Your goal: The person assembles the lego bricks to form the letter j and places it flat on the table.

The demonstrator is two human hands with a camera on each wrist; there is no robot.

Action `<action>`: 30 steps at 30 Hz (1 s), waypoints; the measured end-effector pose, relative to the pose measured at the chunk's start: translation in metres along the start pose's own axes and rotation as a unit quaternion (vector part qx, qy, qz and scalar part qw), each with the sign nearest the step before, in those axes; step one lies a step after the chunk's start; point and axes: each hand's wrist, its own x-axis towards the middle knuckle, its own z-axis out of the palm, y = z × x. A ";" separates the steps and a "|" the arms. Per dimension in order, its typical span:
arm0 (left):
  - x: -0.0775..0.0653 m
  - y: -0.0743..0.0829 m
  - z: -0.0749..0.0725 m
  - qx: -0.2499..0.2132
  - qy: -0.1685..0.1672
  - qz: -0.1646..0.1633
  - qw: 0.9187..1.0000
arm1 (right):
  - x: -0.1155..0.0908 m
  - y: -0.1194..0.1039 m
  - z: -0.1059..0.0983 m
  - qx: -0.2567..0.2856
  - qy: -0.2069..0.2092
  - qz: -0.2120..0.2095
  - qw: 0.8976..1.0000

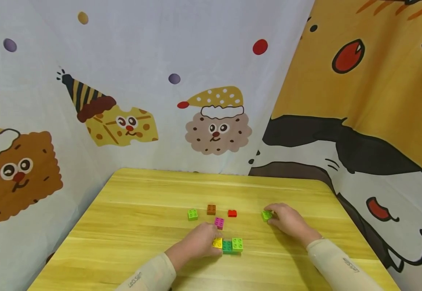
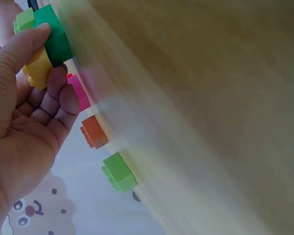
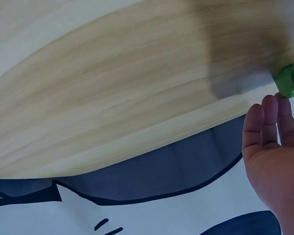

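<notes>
My left hand grips a small build of toy building bricks near the front of the table. A dark green brick forms its base, with a yellow brick on one end and a light green brick on the other. The thumb lies against the dark green brick, and the fingers curl round the yellow end. Farther right, my right hand pinches another light green brick between thumb and fingertips, low over the tabletop. In the right wrist view this brick shows only partly, at the frame's edge.
Beyond the left hand lie a magenta brick, a brown-orange brick, a red brick and a light green brick. The wooden table ends at a printed cloth behind and on the right.
</notes>
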 end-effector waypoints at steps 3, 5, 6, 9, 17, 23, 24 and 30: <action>-0.001 0.000 0.000 -0.006 0.001 0.001 1.000 | -0.001 0.000 0.001 0.007 -0.003 0.004 1.000; -0.001 -0.001 0.000 -0.014 -0.001 -0.006 1.000 | -0.001 0.000 0.002 0.011 -0.004 0.007 1.000; -0.001 -0.001 0.000 -0.020 -0.002 -0.010 1.000 | -0.001 0.000 0.003 0.011 -0.003 0.007 1.000; -0.001 -0.001 0.000 -0.044 -0.005 -0.026 0.999 | 0.000 0.001 0.004 0.017 -0.004 0.013 1.000; -0.001 0.000 -0.001 -0.057 -0.009 -0.043 0.997 | 0.001 0.001 0.008 0.055 -0.013 0.024 0.998; -0.001 -0.002 0.001 -0.056 -0.009 -0.038 0.998 | 0.001 -0.004 0.010 0.058 -0.020 0.033 0.998; -0.001 -0.002 0.001 -0.055 -0.007 -0.036 0.998 | 0.001 -0.005 0.010 0.056 -0.019 0.029 0.998; -0.001 -0.003 0.001 -0.061 -0.006 -0.033 0.998 | 0.002 -0.008 0.011 0.055 -0.015 0.018 0.998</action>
